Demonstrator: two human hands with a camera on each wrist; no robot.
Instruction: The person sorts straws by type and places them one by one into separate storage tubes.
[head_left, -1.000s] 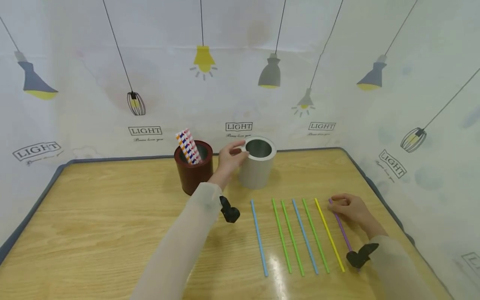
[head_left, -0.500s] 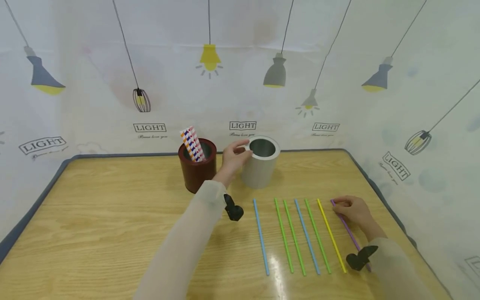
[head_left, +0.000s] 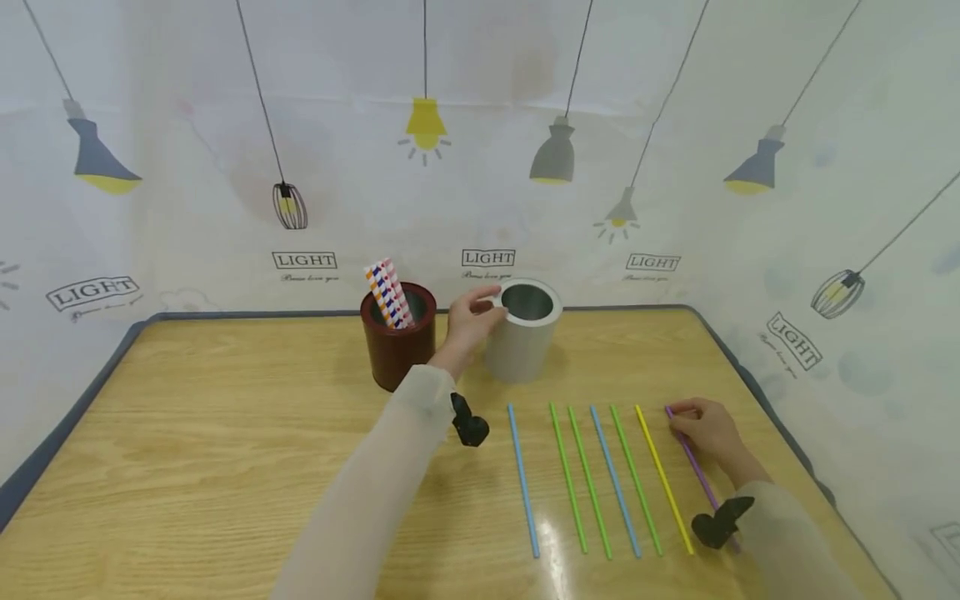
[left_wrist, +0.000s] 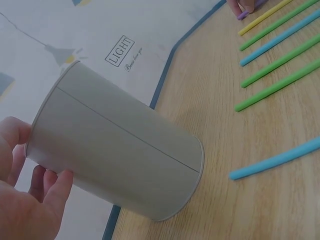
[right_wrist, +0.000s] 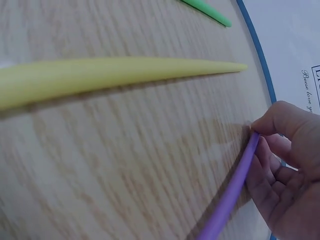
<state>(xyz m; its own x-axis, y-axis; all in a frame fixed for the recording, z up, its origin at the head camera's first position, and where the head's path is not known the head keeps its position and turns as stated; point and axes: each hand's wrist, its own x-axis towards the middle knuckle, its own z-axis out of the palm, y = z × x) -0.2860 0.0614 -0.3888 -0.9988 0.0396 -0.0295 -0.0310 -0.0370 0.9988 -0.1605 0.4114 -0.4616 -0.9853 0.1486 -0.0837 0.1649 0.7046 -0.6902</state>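
My left hand holds the rim of an upright white canister, its fingers and thumb at the rim's left side. The left wrist view shows the fingertips against the wall of the canister near its open end. At the right of the table my right hand pinches the far end of a purple straw between thumb and finger. In the right wrist view the purple straw slants down from the fingertips, close over the wood. Beside it lies a yellow straw.
Several green and blue straws, such as one blue straw, lie side by side on the wooden table. A dark red canister holding patterned paper straws stands left of the white one. Printed cloth walls rise behind.
The near end of the purple straw has swung slightly right, away from the yellow one. The head view has shifted a little. My left hand stays at the white canister.
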